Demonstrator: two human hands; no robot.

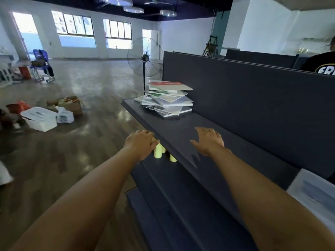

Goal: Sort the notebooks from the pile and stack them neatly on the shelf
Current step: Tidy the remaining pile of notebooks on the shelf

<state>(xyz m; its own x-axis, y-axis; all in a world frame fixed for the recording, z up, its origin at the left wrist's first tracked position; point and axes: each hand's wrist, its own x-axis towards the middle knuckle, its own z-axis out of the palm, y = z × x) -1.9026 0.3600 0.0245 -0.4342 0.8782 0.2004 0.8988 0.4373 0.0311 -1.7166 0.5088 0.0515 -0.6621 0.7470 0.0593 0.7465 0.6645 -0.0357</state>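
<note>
Both hands reach forward with nothing in them: the left hand (140, 143) hangs palm down at the front edge of the top shelf, fingers loosely bent, and the right hand (208, 140) hovers flat over the board, fingers spread and relaxed. Neither touches a notebook, so my reading is that they are on the way to the pile, not yet at work on it.

Largest in view is the dark shelf (203, 134), a stepped unit with a tall back panel and lower boards descending toward the floor. Its long top board has bare room between the hands and the pile, which looks like the natural place for a tidy stack.

Well beyond the hands, at the far end of that board, sits the pile of notebooks (167, 99). They lie skewed at different angles, corners overhanging one another, a red-covered one on top; loose like this, they probably need squaring one at a time.

Smallest are pale yellow cylinders (159, 151) on the board below, partly hidden beneath the left hand; what they are I cannot tell.
</note>
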